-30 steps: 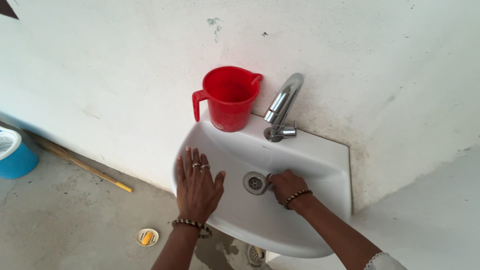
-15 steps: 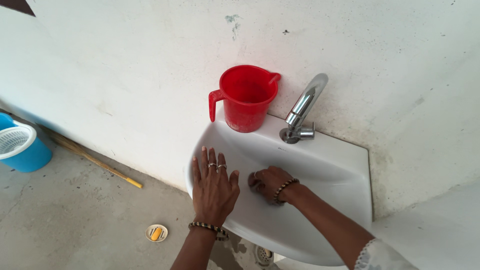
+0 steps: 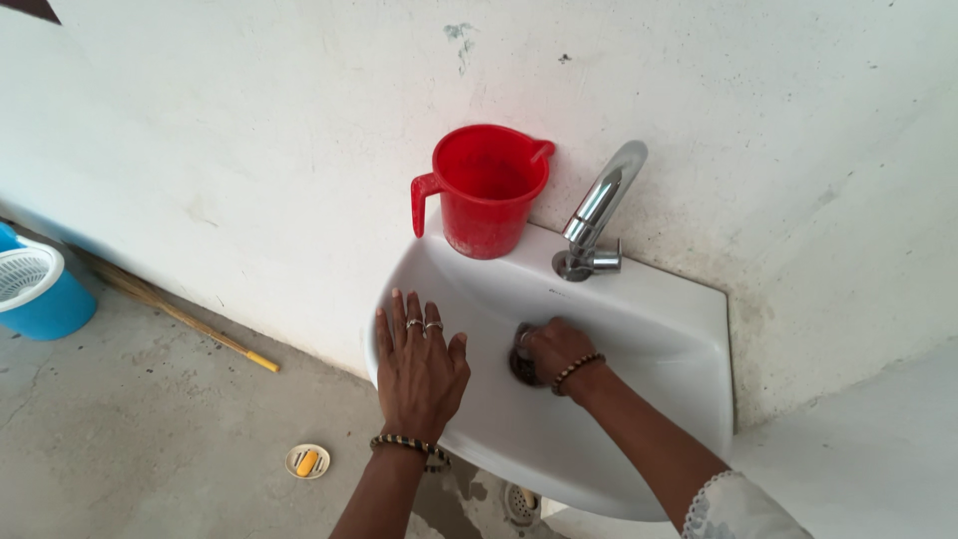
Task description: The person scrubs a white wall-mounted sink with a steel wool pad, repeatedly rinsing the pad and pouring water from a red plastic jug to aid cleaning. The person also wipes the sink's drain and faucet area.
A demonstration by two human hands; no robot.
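Sink (image 3: 659,329), white and fixed to the pale wall (image 3: 249,150), is where both our hands are, a little right of the middle of our view. Starting far left, we see a blue bucket (image 3: 45,299) with a white basket insert standing on the concrete floor (image 3: 150,439), and next to it a long stick (image 3: 180,317) with a yellow tip lying along the foot of the wall. Nearer us on the floor sits a small round dish (image 3: 307,460) holding something yellow. Then comes our left hand (image 3: 419,374), laid flat, palm down, on the sink's left rim, fingers spread and closed on nothing; it wears rings on two fingers and a beaded bracelet at the wrist. Behind it, on the sink's back ledge, a red jug (image 3: 487,190) stands upright against the wall, its handle to the left. In the basin, our right hand (image 3: 557,349) is curled over the drain (image 3: 519,364), fingers bent down onto it; we cannot tell whether they pinch anything there, since the knuckles hide the fingertips. This wrist wears a beaded bracelet too, and a white lace cuff shows at the forearm. Just right of the jug, a chrome tap (image 3: 599,215) rises from the ledge, its spout arching toward the basin above our right hand, apart from it.
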